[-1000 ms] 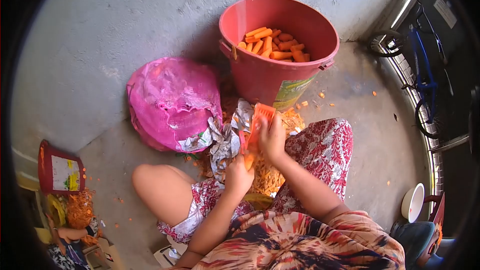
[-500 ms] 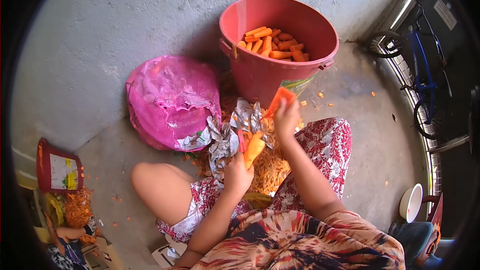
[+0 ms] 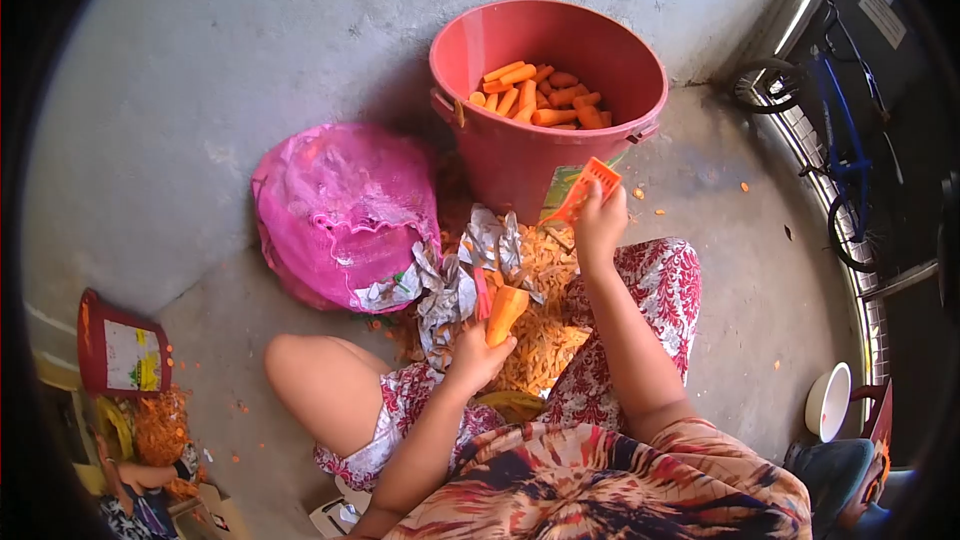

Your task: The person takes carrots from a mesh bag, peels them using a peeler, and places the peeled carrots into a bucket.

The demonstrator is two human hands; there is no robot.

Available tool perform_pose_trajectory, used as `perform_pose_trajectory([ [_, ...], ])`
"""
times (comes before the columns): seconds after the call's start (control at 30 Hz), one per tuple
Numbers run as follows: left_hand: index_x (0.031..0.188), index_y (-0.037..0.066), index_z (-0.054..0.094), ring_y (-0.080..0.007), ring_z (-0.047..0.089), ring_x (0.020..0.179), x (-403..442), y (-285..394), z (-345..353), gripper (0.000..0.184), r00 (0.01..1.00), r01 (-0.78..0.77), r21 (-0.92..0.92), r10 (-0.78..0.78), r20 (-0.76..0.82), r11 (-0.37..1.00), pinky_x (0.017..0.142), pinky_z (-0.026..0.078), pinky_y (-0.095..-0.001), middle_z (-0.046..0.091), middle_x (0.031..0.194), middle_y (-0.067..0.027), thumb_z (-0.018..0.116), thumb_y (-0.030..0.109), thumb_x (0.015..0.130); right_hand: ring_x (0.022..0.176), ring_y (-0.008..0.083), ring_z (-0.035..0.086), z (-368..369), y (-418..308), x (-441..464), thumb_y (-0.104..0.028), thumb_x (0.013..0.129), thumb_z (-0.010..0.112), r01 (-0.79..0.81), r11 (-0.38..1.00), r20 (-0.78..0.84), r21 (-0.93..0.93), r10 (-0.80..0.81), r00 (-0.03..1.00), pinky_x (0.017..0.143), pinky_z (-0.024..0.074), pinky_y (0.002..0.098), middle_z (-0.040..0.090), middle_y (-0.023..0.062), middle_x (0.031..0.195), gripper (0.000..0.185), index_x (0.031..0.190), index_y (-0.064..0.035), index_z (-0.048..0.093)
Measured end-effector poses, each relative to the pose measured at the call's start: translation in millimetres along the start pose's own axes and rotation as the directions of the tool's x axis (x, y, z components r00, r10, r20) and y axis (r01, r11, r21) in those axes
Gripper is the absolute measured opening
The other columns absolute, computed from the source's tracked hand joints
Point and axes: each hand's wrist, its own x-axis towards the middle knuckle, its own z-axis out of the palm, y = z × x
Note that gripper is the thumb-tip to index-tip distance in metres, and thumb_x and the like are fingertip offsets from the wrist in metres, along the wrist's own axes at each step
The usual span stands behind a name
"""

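Observation:
In my left hand (image 3: pixel 477 357) is a thick orange carrot (image 3: pixel 507 314), its blunt end pointing up and away from me. My right hand (image 3: pixel 602 227) is raised to the right of it, closed on a flat orange peeler (image 3: pixel 590 186) with slots; the two hands are well apart. Beneath them a heap of carrot peelings (image 3: pixel 540 352) lies between my legs, beside crumpled grey paper (image 3: pixel 447 300). Beyond the hands stands a big red tub (image 3: pixel 500 162) partly filled with peeled carrots (image 3: pixel 553 116).
A pink mesh sack (image 3: pixel 345 215) leans against the wall left of the tub. At the lower left are a small red bucket (image 3: pixel 95 340), more peelings (image 3: pixel 163 427) and part of another person. A white bowl (image 3: pixel 828 402) and a blue bicycle (image 3: pixel 848 165) are at right.
My right hand has moved away from the carrot, up and to the right, with the peeler. My left hand has kept the carrot, which now shows its blunt end.

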Motion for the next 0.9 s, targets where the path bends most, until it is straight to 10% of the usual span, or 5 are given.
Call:
perform_pose_trajectory([
  [0.1,0.088,0.001,0.047,-0.0065,0.037,0.035,6,-10,2,0.016,0.999,-0.029,-0.011,0.029,-0.025,1.000,0.033,0.029,-0.0220,0.043,0.052,0.0004,0.056,0.006,0.076,0.047,0.0146,0.047,-3,-18,-36,-0.011,0.083,0.049,0.361,0.932,0.108,-0.035,-0.356,0.928,0.044,0.0376,0.0291,0.045,0.0069,0.054,0.013,0.076,-0.0014,0.042],
  [0.3,0.092,0.003,0.051,-0.0063,0.038,0.037,19,-42,-5,0.018,0.860,-0.424,0.433,0.504,-0.084,0.796,0.034,0.029,-0.0216,0.044,0.053,0.0000,0.056,0.006,0.076,0.048,0.0351,0.052,9,2,-16,-0.015,0.082,0.051,0.197,0.975,0.062,-0.100,-0.191,0.980,0.041,0.0383,0.0397,0.051,0.0187,0.054,0.018,0.076,-0.0016,0.040],
  [0.5,0.087,0.003,0.049,-0.0124,0.046,0.041,7,-8,-6,0.016,0.996,0.089,-0.133,-0.086,0.028,0.987,0.037,0.035,-0.0258,0.049,0.056,-0.0047,0.057,0.008,0.075,0.051,0.0325,0.053,-8,-34,-62,-0.012,0.081,0.051,0.279,0.951,0.294,0.132,-0.306,0.905,0.046,0.0402,0.0361,0.048,0.0180,0.056,0.014,0.085,-0.0007,0.045],
  [0.67,0.081,0.006,0.044,-0.0050,0.033,0.036,-2,3,-6,0.011,0.964,0.221,-0.390,-0.140,0.225,0.894,0.033,0.027,-0.0193,0.040,0.055,0.0014,0.055,0.008,0.078,0.051,0.0324,0.050,5,8,-3,-0.013,0.082,0.050,-0.006,0.999,-0.016,-0.041,0.006,1.000,0.045,0.0390,0.0354,0.051,0.0183,0.061,0.014,0.082,-0.0004,0.044],
  [0.9,0.085,0.006,0.046,-0.0033,0.032,0.035,-1,1,-7,0.011,0.863,0.425,-0.553,-0.136,0.486,0.717,0.033,0.027,-0.0177,0.039,0.054,0.0019,0.055,0.009,0.079,0.060,0.0185,0.050,-12,-34,-54,-0.008,0.082,0.048,0.217,0.967,0.281,0.132,-0.246,0.928,0.054,0.0405,0.0299,0.051,0.0104,0.066,0.010,0.085,0.0006,0.047],
])
